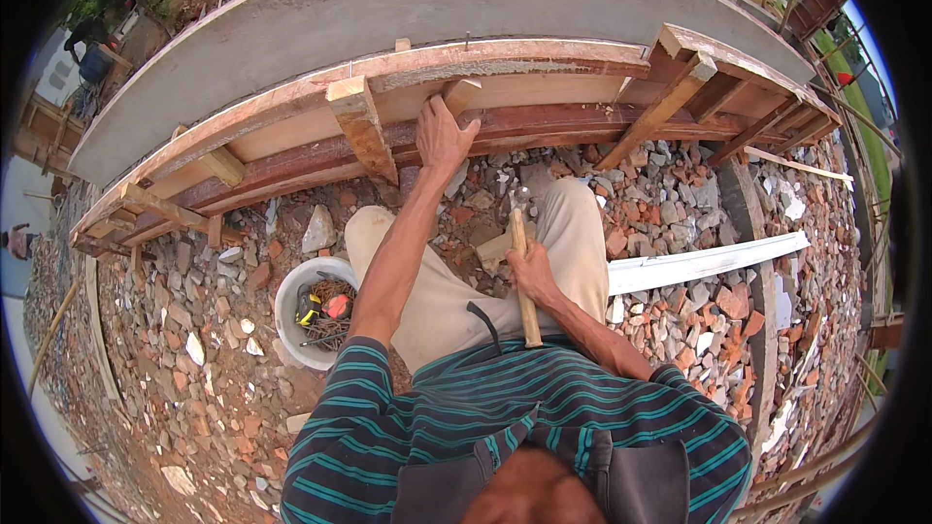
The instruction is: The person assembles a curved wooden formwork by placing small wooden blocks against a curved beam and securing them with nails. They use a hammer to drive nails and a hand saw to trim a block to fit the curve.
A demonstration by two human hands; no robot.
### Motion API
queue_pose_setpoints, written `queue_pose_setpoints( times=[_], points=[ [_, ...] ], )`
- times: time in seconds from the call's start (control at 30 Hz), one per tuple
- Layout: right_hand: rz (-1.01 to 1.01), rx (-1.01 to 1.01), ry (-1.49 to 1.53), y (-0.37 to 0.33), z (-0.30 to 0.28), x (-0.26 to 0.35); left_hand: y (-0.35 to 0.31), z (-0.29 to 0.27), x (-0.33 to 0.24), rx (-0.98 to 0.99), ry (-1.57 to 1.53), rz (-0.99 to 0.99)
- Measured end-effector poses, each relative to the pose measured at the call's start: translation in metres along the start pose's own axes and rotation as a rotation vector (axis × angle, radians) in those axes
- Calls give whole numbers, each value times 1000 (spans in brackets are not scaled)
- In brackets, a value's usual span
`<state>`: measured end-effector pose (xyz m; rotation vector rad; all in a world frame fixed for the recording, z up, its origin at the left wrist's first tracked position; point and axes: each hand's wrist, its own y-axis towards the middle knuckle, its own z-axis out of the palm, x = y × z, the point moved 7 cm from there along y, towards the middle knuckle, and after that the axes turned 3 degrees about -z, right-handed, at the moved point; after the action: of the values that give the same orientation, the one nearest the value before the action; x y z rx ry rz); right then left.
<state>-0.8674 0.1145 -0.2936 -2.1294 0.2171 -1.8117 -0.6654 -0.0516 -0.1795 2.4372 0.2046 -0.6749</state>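
With my left hand I grip a short wooden block set against the inner side of the timber formwork; the thumb stands out to the right. My right hand is closed round the wooden handle of a hammer, held upright over my lap with its metal head near my right knee. A nail sticks up from the top edge of the formwork, beyond the block. Between my legs lies a piece of wood, partly hidden by the hammer and right hand.
A white bucket with nails and a yellow-black tape measure stands left of my legs. Broken brick and stone rubble covers the ground. A white strip lies at right. Wooden braces prop the formwork; a grey concrete face rises behind.
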Motion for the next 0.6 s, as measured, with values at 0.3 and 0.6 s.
queue_pose_setpoints(
  times=[0.3, 0.6],
  points=[
    [70, 63, 226, -17, -6, -32, 22, 13, -4, 456, -44, 258],
    [-307, 289, -124, -4, -94, 126, -4, 5, 25, -12, -380, -268]
  ],
)
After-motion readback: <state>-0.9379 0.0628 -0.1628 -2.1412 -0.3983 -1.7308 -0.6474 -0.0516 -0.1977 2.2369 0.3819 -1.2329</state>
